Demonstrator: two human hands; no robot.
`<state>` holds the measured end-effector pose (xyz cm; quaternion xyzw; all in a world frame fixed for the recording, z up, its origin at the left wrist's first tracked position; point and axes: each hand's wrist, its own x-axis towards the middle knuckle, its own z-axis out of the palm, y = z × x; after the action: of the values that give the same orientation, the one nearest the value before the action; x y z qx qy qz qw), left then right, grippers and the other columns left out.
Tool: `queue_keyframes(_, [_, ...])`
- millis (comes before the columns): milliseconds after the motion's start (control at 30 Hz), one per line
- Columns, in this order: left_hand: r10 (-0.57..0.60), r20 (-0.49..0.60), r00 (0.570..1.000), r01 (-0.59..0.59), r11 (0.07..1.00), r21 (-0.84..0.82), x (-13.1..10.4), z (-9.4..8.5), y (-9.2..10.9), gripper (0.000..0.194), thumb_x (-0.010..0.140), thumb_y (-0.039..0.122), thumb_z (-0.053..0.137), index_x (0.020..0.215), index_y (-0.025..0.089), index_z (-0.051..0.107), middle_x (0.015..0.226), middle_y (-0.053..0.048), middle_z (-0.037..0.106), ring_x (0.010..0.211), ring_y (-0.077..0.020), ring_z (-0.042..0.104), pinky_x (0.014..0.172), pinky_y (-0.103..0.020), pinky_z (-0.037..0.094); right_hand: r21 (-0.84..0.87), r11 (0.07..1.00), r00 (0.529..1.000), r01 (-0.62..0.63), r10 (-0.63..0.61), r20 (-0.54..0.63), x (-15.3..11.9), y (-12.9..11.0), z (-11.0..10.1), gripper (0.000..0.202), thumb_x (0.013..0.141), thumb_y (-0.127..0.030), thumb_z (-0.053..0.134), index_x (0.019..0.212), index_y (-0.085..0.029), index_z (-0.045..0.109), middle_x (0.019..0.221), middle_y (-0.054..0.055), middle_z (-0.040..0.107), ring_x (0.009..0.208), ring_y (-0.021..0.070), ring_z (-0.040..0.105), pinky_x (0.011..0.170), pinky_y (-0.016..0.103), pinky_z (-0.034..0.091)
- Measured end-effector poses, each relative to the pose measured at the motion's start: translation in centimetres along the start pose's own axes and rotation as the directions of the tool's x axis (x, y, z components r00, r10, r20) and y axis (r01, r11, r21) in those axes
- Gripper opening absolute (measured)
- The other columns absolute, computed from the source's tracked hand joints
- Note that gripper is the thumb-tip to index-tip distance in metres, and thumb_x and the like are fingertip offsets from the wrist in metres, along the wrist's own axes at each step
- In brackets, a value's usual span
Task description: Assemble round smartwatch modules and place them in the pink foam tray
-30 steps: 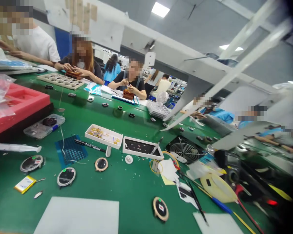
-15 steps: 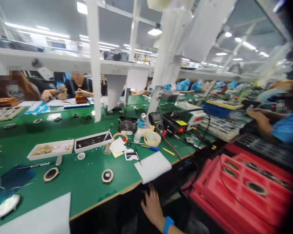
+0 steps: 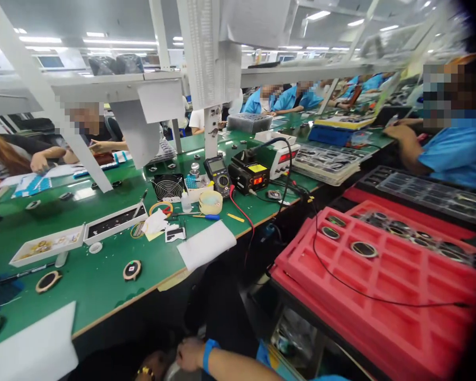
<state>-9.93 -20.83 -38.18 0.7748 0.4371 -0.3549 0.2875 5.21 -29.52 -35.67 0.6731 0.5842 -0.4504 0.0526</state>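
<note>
My right hand [image 3: 190, 353], with a blue wristband [image 3: 210, 353], is low at the bottom of the view, below the table's front edge. Its fingers are curled and mostly turned away. Beside it, in shadow, is my left hand [image 3: 157, 363], with a gold bracelet [image 3: 145, 371] at the wrist; its fingers are hidden. A pale, rounded thing [image 3: 178, 372] shows under the hands, too cut off to name. Nearest on the green table [image 3: 103, 293] are a round watch-like part [image 3: 132, 270] with a rose-gold rim and a white foam sheet [image 3: 206, 244].
A red foam tray [image 3: 384, 275] holding round watch parts stands at the right, a thin black cable across it. Behind the foam sheet are a multimeter [image 3: 218, 175], a black station with red digits [image 3: 249, 177] and a small fan [image 3: 167, 186]. A co-worker's blue sleeve [image 3: 456, 156] is at right.
The view has swung right, so the table's things sit further left. My right hand has gone from beside the foam sheet down towards my body, and my left hand has come into view.
</note>
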Motion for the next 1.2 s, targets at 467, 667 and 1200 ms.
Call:
queue_keyframes(467, [-0.031,-0.165,0.986,0.019,0.997,-0.076,-1.4,0.7,2.1,0.038,0.099,0.029,0.037,0.111,0.019,0.072,0.120,-0.010,0.070,0.116,-0.0207,0.065,0.095,-0.024,0.045,0.063,0.996,0.992,-0.068,0.074,-0.103,-0.7,0.7,-0.1,0.049,0.096,-0.043,0.050,0.124,-0.004,0.056,0.128,0.011,0.050,0.134,0.0111,0.044,0.124,0.037,0.040])
queue_keyframes(667, [-0.012,-0.181,0.983,-0.012,0.991,-0.134,-1.6,0.7,3.1,0.034,0.100,0.028,0.040,0.112,0.018,0.069,0.117,-0.009,0.070,0.114,-0.0199,0.066,0.093,-0.023,0.044,0.024,0.991,0.987,-0.132,0.134,-0.090,-0.4,0.3,0.1,0.048,0.095,-0.043,0.051,0.121,-0.004,0.057,0.128,0.011,0.051,0.136,0.0119,0.042,0.126,0.039,0.037])
queue_keyframes(1200, [0.009,-0.151,0.988,-0.032,0.989,-0.148,-2.4,0.7,2.7,0.030,0.098,0.029,0.043,0.107,0.019,0.070,0.115,-0.007,0.070,0.110,-0.0171,0.066,0.092,-0.021,0.043,-0.010,0.997,0.997,-0.072,0.072,-0.015,0.4,0.6,0.1,0.051,0.096,-0.046,0.049,0.123,-0.004,0.057,0.124,0.011,0.053,0.131,0.0099,0.047,0.122,0.035,0.042])
